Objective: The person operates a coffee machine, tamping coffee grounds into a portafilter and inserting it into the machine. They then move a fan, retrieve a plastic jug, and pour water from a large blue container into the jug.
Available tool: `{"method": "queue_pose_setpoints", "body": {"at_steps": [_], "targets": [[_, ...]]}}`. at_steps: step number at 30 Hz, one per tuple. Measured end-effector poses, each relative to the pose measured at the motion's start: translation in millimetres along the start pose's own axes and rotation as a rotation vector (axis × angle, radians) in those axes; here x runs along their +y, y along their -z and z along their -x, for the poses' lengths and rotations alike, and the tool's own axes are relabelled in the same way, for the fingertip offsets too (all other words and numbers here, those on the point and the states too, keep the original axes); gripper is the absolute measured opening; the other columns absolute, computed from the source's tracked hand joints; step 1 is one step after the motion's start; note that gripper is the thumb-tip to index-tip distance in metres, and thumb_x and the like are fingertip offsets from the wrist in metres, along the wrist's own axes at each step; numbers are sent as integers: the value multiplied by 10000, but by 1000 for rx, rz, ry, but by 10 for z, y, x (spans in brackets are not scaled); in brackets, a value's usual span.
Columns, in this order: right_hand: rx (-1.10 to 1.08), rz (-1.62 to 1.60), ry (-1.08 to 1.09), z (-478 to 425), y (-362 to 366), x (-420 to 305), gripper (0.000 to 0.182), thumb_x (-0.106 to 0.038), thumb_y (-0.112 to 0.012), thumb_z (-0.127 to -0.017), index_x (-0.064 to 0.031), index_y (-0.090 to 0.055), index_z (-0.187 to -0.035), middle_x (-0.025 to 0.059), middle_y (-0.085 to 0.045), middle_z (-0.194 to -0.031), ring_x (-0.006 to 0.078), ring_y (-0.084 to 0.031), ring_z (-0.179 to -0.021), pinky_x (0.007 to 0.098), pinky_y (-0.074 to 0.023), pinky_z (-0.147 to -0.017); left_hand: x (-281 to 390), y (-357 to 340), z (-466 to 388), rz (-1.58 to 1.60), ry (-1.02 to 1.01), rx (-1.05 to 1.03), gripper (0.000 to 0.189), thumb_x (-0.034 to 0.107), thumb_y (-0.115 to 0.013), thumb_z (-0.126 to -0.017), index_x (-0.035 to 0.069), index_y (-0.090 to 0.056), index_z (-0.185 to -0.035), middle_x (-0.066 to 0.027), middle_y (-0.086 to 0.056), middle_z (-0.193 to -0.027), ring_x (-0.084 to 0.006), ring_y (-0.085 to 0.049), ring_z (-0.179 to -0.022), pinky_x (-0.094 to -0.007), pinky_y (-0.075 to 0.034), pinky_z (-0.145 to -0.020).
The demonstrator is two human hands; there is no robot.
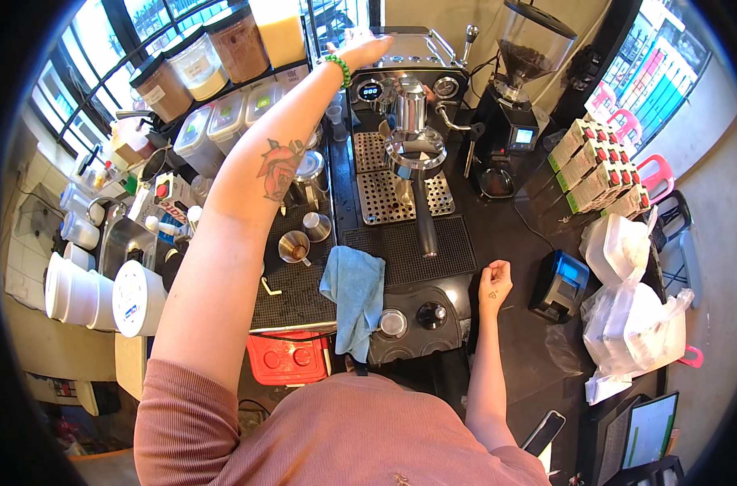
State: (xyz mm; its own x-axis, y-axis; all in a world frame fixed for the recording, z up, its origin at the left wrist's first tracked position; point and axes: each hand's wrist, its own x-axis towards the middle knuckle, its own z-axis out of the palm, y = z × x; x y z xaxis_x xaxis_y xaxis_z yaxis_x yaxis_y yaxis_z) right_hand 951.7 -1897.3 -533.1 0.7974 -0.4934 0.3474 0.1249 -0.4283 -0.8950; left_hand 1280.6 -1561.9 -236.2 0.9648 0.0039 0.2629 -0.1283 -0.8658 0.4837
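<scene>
My left hand (363,48) reaches over the top left corner of an espresso machine (408,45); glare and the angle hide what its fingers touch. A green bead bracelet (341,70) circles that wrist. Beneath the chrome group head (414,143), the black portafilter handle (426,225) points towards me over the perforated drip tray (374,197). My right hand (495,282) rests on the dark counter (514,364), its fingers curled and nothing visible in them. Left of it lie a tamping station (414,319) with a black-knobbed tool (431,314), and a blue cloth (355,297).
A coffee grinder (508,133) with beans stands right of the machine. Further right are several cartons (599,167), a small black-and-blue device (560,285) and bagged plastic containers (623,334). Two metal cups (294,246) sit on the left mat (295,297). A phone (544,431) lies near my right elbow.
</scene>
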Motion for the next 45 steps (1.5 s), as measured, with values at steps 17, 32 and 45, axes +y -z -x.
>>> {"method": "queue_pose_setpoints", "body": {"at_steps": [17, 32, 45], "targets": [[10, -27, 33, 6, -46, 61, 56, 20, -545, -809, -21, -509, -798, -31, -453, -580, 37, -379, -484, 206, -315, -465, 111, 16, 117, -207, 76, -33, 846, 754, -463, -748, 82, -573, -1250, -155, -471, -1372, -344, -316, -1350, -649, -61, -1061], [-791, -129, -312, -536, -1256, -1221, 344, -317, -706, -822, -22, -595, -961, 11, -567, -588, 66, -496, -417, 197, -379, -370, 203, 70, 629, 272, 72, 268, 905, 647, -457, -829, 3, -251, -1429, -190, -155, -1527, -318, 6, -1435, -645, 23, -1073], [-854, -208, -580, -570, -1253, -1070, 245, -318, -615, -901, -76, -612, -935, -12, -605, -707, 44, -525, -539, 177, -421, -466, -521, -1231, 4429, 624, -26, 177, 250, 84, -562, -825, 26, -526, -1065, -159, -489, -1159, -345, -451, -1127, -431, -368, -954]]}}
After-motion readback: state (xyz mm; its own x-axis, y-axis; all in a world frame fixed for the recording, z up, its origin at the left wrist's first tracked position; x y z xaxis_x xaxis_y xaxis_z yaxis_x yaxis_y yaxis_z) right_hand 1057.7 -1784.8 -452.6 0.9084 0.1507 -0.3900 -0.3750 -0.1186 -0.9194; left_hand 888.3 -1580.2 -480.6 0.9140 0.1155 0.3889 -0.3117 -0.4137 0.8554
